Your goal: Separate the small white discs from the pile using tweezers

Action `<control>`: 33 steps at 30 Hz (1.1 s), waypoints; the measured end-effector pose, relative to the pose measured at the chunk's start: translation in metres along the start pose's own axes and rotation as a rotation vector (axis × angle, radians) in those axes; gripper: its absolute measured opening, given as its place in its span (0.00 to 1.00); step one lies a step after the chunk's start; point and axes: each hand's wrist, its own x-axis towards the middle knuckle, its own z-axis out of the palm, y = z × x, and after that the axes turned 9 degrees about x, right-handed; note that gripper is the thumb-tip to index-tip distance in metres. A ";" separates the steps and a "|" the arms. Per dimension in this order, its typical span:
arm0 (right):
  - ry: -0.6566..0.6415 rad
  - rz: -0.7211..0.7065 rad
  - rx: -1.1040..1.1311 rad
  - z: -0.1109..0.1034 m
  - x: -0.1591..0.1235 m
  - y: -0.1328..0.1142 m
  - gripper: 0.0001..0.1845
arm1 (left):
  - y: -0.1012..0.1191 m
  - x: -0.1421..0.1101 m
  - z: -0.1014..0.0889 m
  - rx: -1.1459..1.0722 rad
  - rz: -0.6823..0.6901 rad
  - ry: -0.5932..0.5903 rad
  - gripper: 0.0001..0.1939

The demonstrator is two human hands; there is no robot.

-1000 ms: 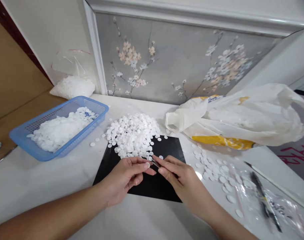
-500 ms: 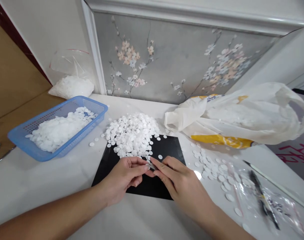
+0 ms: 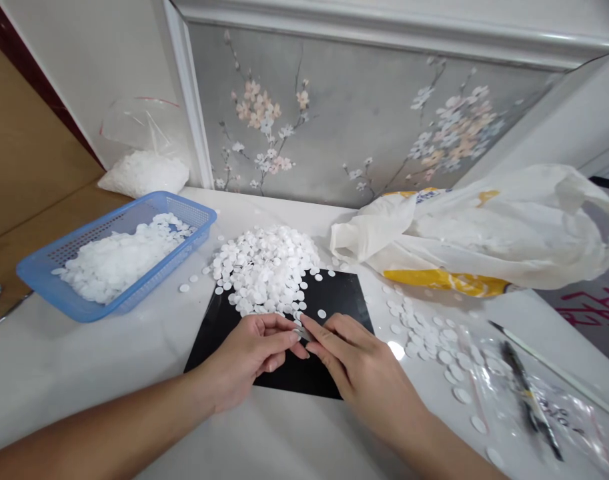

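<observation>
My left hand pinches a small white disc between thumb and fingers, above a black mat. Close against it, my right hand grips a small thin grey piece like a blade, its near end covered by my fingers. The blade's tip meets or nearly touches the disc; the exact contact is too small to tell. Just beyond both hands, a heap of white discs covers the mat's far part and spills onto the white table.
A blue basket with white discs stands at left, a clear bag of white pieces behind it. On the right lie a white and yellow plastic bag, scattered discs, a clear zip bag and a black pen.
Both hands stay almost in place over the mat, with only slight movement of the right fingers at the disc. The whole view has shifted very slightly.
</observation>
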 end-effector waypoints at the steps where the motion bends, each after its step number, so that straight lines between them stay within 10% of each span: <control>1: 0.001 -0.006 0.001 0.000 0.000 0.000 0.21 | 0.000 0.000 0.000 -0.004 -0.002 -0.001 0.10; 33: 0.024 0.050 0.032 -0.004 -0.003 0.003 0.19 | 0.003 0.000 -0.002 0.026 -0.027 -0.005 0.13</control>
